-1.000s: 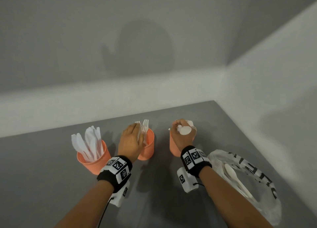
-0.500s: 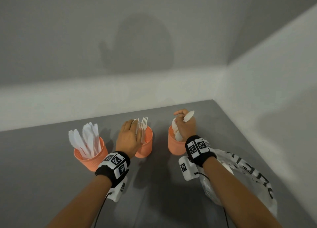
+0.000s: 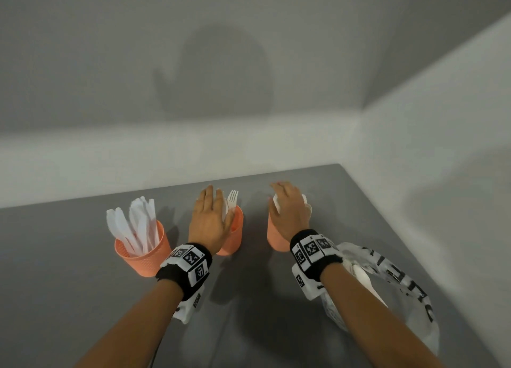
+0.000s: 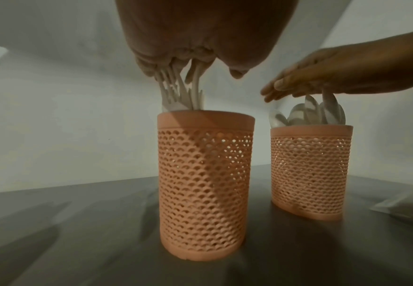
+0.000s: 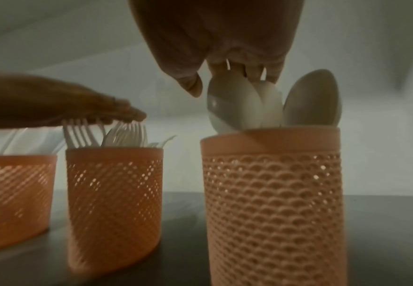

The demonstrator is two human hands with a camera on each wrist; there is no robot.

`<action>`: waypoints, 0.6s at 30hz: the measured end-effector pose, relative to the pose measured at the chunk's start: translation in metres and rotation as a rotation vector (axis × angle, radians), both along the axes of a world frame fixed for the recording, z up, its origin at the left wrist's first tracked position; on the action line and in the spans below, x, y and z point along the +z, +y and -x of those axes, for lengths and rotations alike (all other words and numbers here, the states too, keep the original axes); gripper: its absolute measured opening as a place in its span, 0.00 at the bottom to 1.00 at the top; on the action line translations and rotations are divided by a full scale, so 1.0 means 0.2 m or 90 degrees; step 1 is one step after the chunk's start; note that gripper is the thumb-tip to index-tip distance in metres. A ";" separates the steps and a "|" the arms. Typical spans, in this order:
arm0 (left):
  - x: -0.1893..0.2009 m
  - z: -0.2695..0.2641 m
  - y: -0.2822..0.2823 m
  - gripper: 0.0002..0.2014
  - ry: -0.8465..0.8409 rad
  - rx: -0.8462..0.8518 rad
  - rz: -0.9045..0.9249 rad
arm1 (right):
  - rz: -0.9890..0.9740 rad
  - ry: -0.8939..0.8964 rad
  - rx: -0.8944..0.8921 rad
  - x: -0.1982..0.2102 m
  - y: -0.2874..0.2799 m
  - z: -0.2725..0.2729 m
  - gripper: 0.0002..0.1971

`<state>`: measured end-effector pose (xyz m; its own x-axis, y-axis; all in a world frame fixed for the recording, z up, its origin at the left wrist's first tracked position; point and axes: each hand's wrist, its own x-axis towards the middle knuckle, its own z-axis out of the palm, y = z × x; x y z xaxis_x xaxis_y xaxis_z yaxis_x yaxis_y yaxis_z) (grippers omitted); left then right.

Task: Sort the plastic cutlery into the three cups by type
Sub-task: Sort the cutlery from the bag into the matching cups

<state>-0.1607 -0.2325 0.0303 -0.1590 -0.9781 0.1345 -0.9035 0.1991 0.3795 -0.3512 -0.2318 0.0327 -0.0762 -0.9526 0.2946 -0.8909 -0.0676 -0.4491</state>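
Note:
Three orange mesh cups stand in a row on the grey table. The left cup (image 3: pixel 143 253) holds white knives (image 3: pixel 135 223). My left hand (image 3: pixel 211 215) lies flat, fingers straight, on the forks (image 3: pixel 232 199) in the middle cup (image 3: pixel 235 236); the left wrist view shows its fingers touching the fork tips (image 4: pixel 176 92). My right hand (image 3: pixel 287 210) lies flat on the spoons (image 3: pixel 276 204) in the right cup (image 3: pixel 276 239), with its fingertips on the spoon bowls (image 5: pixel 237 104). Neither hand holds anything.
A crumpled clear plastic bag (image 3: pixel 401 282) with black print lies on the table under my right forearm, with a white spoon (image 3: pixel 363 277) inside. The table meets walls at the back and on the right. Bare table lies in front of the cups.
My right hand let go of the spoon it gripped above the right cup and now lies flat on the spoons. My left hand has straightened over the forks.

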 end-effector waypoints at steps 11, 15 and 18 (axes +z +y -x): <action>0.12 0.05 0.07 0.38 0.064 -0.061 0.058 | -0.072 -0.166 0.058 0.26 0.10 0.09 0.20; 0.20 0.23 0.19 0.24 0.255 -0.151 0.067 | -0.097 -0.224 0.006 0.41 0.30 0.30 0.10; 0.19 0.42 0.31 0.17 0.376 -0.226 0.026 | -0.183 -0.188 -0.041 0.41 0.48 0.46 0.13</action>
<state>-0.2447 -0.1708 0.0692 -0.3577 -0.8728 0.3322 -0.4257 0.4690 0.7738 -0.4424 -0.1361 0.1154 -0.1793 -0.9834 -0.0266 -0.7197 0.1495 -0.6780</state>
